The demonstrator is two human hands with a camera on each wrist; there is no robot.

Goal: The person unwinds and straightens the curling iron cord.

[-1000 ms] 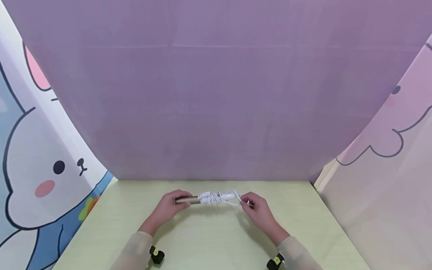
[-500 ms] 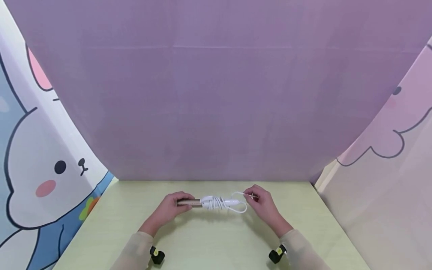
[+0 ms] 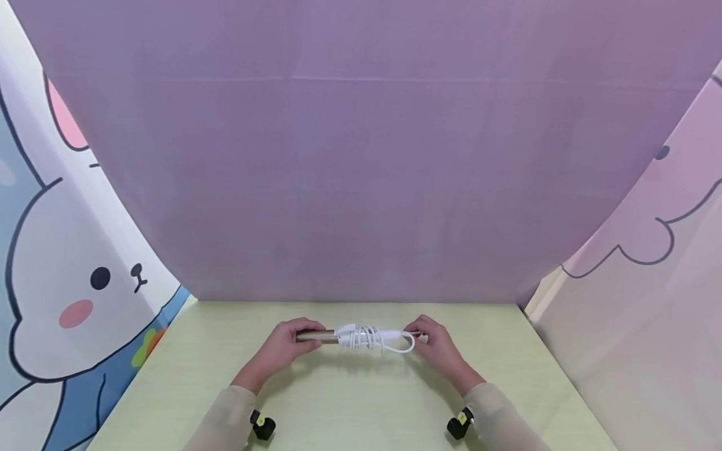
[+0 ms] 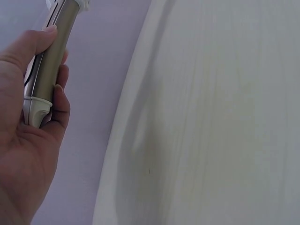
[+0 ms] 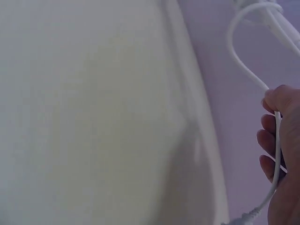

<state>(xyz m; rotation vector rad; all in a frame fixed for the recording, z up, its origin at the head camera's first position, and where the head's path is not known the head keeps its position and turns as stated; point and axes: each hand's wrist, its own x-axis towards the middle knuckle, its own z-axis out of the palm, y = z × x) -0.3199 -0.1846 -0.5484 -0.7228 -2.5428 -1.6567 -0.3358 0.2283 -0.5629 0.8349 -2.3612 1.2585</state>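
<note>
A slim gold-and-white wand-shaped device (image 3: 324,336) is held level above the pale green table (image 3: 350,401), with a white cable (image 3: 366,337) wound round its white end. My left hand (image 3: 282,347) grips the gold handle (image 4: 49,70), thumb along its top. My right hand (image 3: 434,344) pinches the free end of the cable (image 5: 276,140) between thumb and fingers. A loop of cable (image 5: 239,51) curves from that hand back to the winding.
A purple cloth backdrop (image 3: 361,156) rises behind the table. Cartoon rabbit panels stand at the left (image 3: 62,275) and the right (image 3: 648,250). Black wrist cameras (image 3: 262,426) sit on both forearms near the table's front edge.
My right hand carried the cable end up and over the device, then came down close to its right tip, shortening the loose loop. The left hand stayed in place.
</note>
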